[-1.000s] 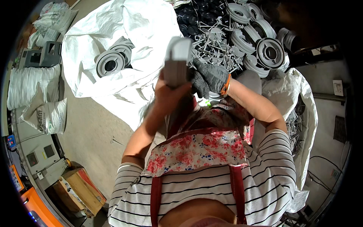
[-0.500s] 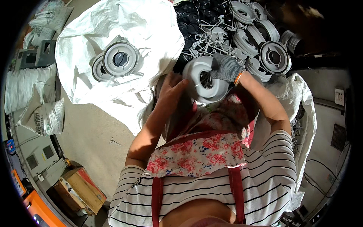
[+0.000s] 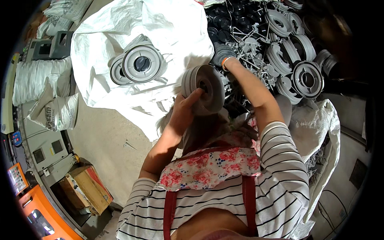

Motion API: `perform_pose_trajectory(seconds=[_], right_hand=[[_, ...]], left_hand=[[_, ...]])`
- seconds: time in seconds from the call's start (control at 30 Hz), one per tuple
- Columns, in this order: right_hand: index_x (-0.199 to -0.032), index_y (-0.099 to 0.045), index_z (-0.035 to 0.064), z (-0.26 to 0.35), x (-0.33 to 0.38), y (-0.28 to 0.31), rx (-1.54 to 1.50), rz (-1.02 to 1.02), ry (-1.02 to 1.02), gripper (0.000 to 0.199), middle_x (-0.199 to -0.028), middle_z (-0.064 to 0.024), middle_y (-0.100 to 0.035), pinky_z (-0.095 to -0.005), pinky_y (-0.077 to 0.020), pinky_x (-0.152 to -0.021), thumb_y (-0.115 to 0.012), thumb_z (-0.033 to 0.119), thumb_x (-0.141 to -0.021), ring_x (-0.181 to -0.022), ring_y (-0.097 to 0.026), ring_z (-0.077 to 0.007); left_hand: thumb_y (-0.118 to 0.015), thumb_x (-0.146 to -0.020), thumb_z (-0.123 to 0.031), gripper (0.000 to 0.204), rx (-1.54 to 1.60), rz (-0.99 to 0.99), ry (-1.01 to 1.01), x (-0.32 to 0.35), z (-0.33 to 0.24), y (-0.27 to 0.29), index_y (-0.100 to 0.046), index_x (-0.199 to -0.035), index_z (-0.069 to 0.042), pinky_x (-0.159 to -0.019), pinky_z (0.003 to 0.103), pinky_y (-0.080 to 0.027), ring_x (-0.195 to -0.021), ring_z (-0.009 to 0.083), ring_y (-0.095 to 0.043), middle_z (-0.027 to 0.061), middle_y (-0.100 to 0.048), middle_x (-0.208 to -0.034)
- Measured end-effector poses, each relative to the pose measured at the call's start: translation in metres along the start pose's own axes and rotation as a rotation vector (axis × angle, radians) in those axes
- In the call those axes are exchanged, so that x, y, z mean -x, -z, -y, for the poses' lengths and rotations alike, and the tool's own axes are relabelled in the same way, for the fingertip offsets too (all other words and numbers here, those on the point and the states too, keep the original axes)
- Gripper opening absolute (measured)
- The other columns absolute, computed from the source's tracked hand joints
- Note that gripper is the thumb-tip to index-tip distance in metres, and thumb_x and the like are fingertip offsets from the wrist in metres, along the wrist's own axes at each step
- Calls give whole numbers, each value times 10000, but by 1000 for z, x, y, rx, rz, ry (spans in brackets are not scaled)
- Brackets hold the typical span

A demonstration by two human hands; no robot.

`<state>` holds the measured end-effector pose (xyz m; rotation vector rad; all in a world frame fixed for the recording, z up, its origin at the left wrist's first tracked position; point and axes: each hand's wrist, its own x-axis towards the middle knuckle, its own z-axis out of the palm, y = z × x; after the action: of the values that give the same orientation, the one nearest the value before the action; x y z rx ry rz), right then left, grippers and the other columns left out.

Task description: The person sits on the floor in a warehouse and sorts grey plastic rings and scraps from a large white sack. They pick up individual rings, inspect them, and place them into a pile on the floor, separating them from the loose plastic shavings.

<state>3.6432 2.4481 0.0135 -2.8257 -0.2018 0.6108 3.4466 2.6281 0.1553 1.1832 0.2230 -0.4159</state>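
In front of my chest, my left hand [image 3: 185,111] grips a grey round plastic part [image 3: 212,90], tilted on its side, with the thumb hooked into its central hole. The part looks ribbed or layered along its left side. My right hand [image 3: 223,55], in a grey knitted glove, reaches to the near left of a heap of black round caps [image 3: 224,23]; its fingers are hidden among dark pieces. Beside that glove lie many thin grey plastic stems with flat heads [image 3: 250,44]. On the white sack to the left rest assembled grey rings with black centres [image 3: 142,64].
The white sack [image 3: 100,36] spreads over the left. Stacked grey rings [image 3: 308,80] stand on the right, above an open white bag [image 3: 334,124] of small pieces. Filled sacks [image 3: 42,80], a cardboard box [image 3: 90,188] and an orange machine [image 3: 44,212] line the far left.
My right hand has left the grey round part and moved up and left to the black caps. My left hand now holds the part, turned more on its side. The view has shifted slightly.
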Motion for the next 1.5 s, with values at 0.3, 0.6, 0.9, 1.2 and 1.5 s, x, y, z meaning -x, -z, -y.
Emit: perform_pose_trajectory(seconds=[0.3, 0.6, 0.9, 1.2, 1.5], right_hand=[[-1275, -468, 21, 21, 190, 88, -418, -114, 469, 787, -1223, -180, -544, -368, -420, -966, -768, 422, -667, -1109, -546, -299], [-1145, -538, -10, 34, 222, 77, 39, -297, 914, 581, -1086, -205, -572, -416, -430, -930, -699, 260, -656, -991, -567, -355], [-1092, -577, 16, 28, 252, 61, 299, -451, 1175, 266, -1111, -153, -581, -344, -431, -963, -438, 66, -870, -1061, -559, -276], [-1178, -531, 2, 40, 265, 54, 111, -267, 1234, 418, -1188, -184, -538, -381, -431, -942, -551, 243, -838, -1067, -532, -326], [-1126, -570, 47, 38, 246, 56, -529, -175, 450, 431, -926, -134, -626, -298, -504, -728, -658, 255, -759, -817, -612, -236]], left_hand=[[-589, -887, -171, 247, 359, -49, -55, 3, 31, -19, -576, -1043, 20, -692, 270, -506, -758, 148, -624, 69, -642, -866], [-569, -900, -215, 255, -17, 165, -86, 35, 9, -6, -567, -989, 24, -621, 286, -523, -691, 189, -644, 107, -645, -801], [-502, -938, -247, 299, -48, 321, 126, 39, 1, -1, -601, -1037, 17, -683, 266, -510, -770, 115, -620, 57, -647, -877], [-536, -914, -282, 381, 260, 325, 395, 19, 17, 17, -547, -1165, 4, -857, 375, -520, -906, 211, -639, 112, -645, -1044], [-611, -872, -150, 296, 262, 213, 105, 38, 18, -5, -541, -1100, 25, -711, 324, -551, -802, 189, -638, 100, -626, -937]])
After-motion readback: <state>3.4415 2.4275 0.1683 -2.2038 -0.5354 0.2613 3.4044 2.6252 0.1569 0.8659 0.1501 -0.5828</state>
